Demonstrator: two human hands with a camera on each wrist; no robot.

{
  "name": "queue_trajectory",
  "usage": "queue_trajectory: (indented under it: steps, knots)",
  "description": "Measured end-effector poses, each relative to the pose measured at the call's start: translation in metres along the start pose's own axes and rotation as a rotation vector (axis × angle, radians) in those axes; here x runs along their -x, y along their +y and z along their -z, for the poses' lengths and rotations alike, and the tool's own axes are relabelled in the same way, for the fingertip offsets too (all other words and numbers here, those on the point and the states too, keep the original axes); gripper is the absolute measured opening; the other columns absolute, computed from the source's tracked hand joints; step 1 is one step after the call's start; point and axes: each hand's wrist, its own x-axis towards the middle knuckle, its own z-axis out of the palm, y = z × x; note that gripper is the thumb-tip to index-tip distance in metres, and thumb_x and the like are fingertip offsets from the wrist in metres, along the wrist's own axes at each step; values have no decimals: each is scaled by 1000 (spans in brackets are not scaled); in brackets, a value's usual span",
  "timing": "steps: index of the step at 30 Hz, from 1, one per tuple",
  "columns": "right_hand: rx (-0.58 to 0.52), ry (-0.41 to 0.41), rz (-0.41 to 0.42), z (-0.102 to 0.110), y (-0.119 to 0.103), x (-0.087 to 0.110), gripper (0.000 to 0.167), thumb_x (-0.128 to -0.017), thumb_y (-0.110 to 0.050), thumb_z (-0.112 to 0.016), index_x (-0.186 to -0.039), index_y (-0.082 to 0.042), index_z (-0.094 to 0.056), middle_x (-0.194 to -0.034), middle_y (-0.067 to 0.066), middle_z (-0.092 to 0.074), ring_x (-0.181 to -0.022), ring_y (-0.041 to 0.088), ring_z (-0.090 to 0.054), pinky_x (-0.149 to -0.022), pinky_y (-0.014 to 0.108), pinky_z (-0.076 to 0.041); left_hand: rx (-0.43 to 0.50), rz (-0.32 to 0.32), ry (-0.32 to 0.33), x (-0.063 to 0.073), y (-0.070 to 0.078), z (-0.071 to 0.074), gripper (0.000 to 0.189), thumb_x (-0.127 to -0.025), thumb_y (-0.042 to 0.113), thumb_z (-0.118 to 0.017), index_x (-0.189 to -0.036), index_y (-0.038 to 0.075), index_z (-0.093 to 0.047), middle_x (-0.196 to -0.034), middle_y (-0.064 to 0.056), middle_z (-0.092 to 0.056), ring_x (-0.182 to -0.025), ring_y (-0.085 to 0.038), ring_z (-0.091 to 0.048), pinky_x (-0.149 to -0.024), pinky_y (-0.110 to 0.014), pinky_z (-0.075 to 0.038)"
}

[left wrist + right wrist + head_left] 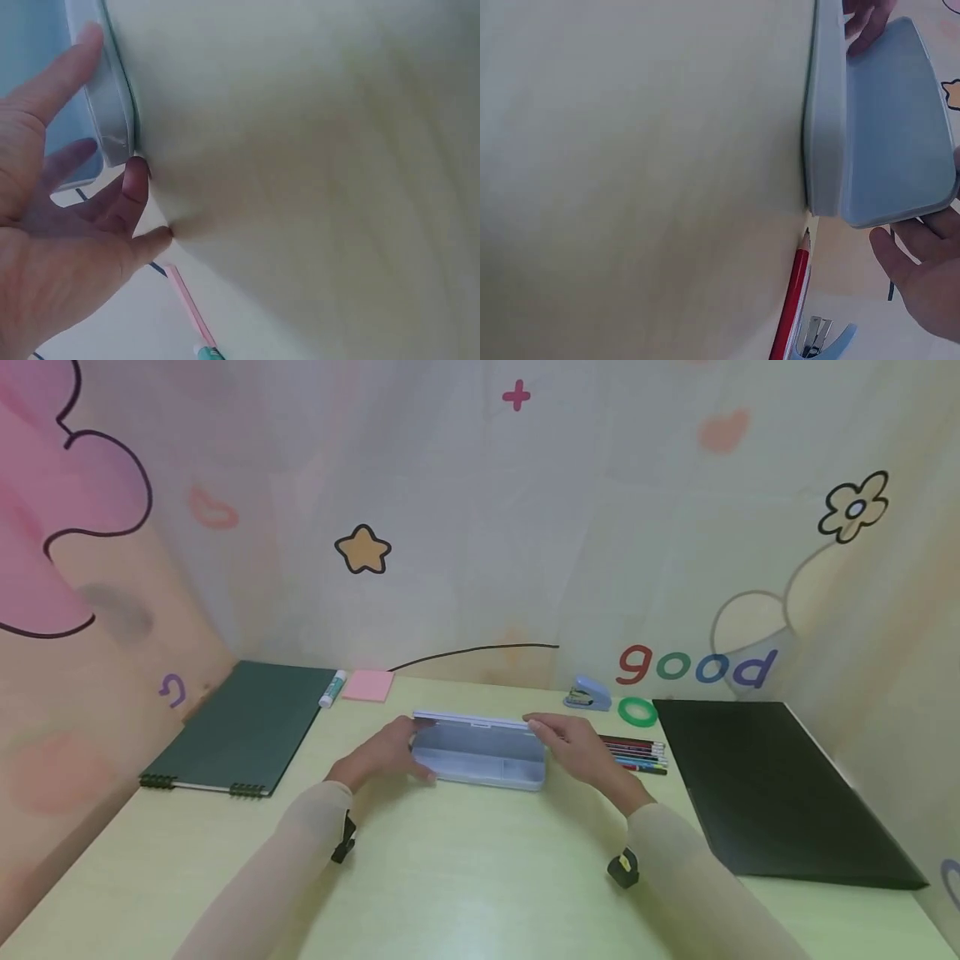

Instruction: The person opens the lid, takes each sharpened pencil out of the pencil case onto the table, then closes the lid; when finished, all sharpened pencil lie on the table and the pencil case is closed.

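A pale blue pencil case [522,773] sits on the table with its lid [900,124] raised, hinged at the back. Inside, a divider sets off a small compartment at the right; no contents show. My left hand [386,750] holds the case's left end, thumb on the front rim [112,112] and the other fingers around the side. With thumb and fingers, my right hand [573,745] grips the right corner of the raised lid. Several pencils [637,756] lie beside the case, close to my right hand.
At left lie a dark green spiral-bound book [247,727], a glue stick [333,689] and pink sticky notes [367,686]. A blue stapler [588,693] and a green tape roll [637,712] are at the back right. A black folder [780,793] covers the right side. Printed curtains surround the table.
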Motion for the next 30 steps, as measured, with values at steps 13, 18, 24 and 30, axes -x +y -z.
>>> queue_trajectory:
  steps: [13,18,24,30]
  knots:
    - [94,-113,48,0,-2,15,42,-104,-31,-52,-141,-12,-57,-148,12,-53,-142,34,-45,-115,55,-36,26,-17,6,32,-8,48,48,-100,23,-58,-136,-9,-54,-138,-27,-57,-128,-43,-56,-106,-54,-46]
    - [148,-149,71,2,-3,22,43,-103,-29,-54,-143,-12,-56,-151,12,-50,-143,34,-42,-117,55,-33,-28,-45,152,32,4,38,56,-105,32,-48,-149,-2,-41,-154,-25,-41,-144,-44,-37,-117,-59,-30]
    - [225,-221,83,-3,-4,27,50,-105,-36,-47,-149,-12,-48,-159,12,-39,-149,35,-33,-120,57,-27,-214,-139,90,24,13,-1,59,-105,38,-47,-156,12,-34,-163,-23,-25,-152,-44,-17,-120,-64,-16]
    - [432,-306,159,-5,-4,29,58,-104,-43,-47,-155,-16,-37,-164,12,-28,-152,34,-25,-121,55,-26,-326,-161,61,17,24,-16,50,-106,34,-45,-153,16,-42,-162,-22,-27,-153,-44,-16,-121,-66,-12]
